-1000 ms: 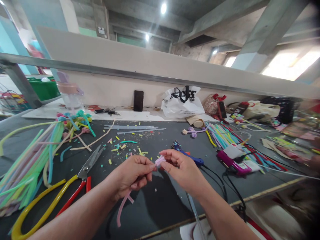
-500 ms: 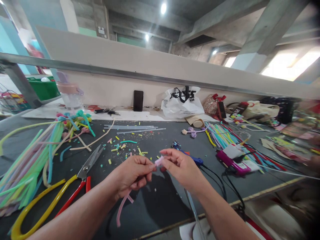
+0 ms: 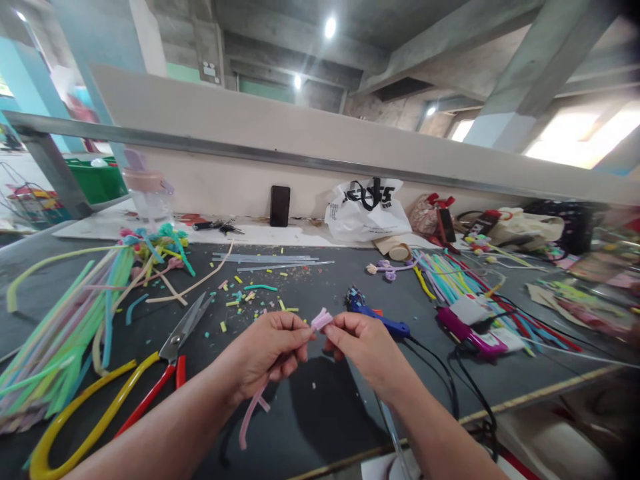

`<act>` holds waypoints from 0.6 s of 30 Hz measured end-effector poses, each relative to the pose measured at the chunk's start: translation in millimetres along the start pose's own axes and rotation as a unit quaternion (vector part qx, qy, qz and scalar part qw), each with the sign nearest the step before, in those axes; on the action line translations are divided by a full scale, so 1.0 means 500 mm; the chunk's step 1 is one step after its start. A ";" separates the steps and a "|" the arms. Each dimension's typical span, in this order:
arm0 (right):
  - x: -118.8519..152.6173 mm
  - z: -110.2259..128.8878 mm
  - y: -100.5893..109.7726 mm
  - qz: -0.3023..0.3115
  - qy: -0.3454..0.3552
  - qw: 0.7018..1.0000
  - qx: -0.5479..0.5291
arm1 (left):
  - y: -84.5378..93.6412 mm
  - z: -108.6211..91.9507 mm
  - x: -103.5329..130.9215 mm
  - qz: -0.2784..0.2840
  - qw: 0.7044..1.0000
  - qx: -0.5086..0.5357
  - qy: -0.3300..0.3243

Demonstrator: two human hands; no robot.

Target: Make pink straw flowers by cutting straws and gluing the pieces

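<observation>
Between the fingertips of both hands is a small pale pink piece [image 3: 321, 320], its upper end fanned out in folds. My left hand [image 3: 275, 350] is closed, thumb and forefinger pinching the piece's left side. Below that hand hangs a pink strip [image 3: 249, 417] with a short second end; the fingers hide whether it joins the piece. My right hand [image 3: 363, 343] pinches the piece's right side with thumb and forefinger. Large scissors [image 3: 173, 347] with yellow and red handles lie open, left of my left hand. Behind my right hand rests a blue glue gun [image 3: 383, 320] with a black cord.
A bundle of pastel strips [image 3: 70, 340] lies at the left. Small cut bits [image 3: 245, 300] and clear sticks [image 3: 270, 259] are scattered ahead. A phone [image 3: 280, 206] and white bag [image 3: 367, 210] stand at the back. A magenta tool [image 3: 470, 333] lies among cords at the right.
My right fingers have closed from a looser, spread pose into a pinch on the pink piece. Its fanned end now shows above the fingertips. The camera view has shifted slightly.
</observation>
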State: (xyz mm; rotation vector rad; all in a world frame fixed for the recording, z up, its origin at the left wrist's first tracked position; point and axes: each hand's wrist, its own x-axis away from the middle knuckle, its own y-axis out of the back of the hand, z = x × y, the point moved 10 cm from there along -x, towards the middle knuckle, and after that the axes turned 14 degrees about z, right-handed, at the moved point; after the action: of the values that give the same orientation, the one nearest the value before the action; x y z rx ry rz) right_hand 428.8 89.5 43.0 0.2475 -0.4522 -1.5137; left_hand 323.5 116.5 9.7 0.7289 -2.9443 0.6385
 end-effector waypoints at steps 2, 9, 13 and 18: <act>-0.001 -0.005 0.014 -0.017 -0.001 1.000 -0.014 | 0.001 -0.007 0.001 -0.005 1.000 -0.005 -0.014; 0.015 0.029 0.033 -0.035 0.084 0.990 -0.106 | -0.003 -0.016 0.000 -0.017 0.999 -0.010 -0.051; 0.021 0.044 0.010 0.002 0.088 0.985 -0.151 | -0.019 -0.007 -0.001 0.008 0.999 -0.009 -0.042; 0.013 0.034 0.016 0.000 0.086 0.982 -0.166 | -0.036 -0.002 -0.001 0.046 0.998 0.023 -0.030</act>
State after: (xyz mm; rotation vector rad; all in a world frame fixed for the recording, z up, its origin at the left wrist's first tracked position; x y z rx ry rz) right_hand 428.6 85.8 62.4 0.1136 -0.0578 -1.5275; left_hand 332.1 102.7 17.2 0.6289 -3.0431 0.7041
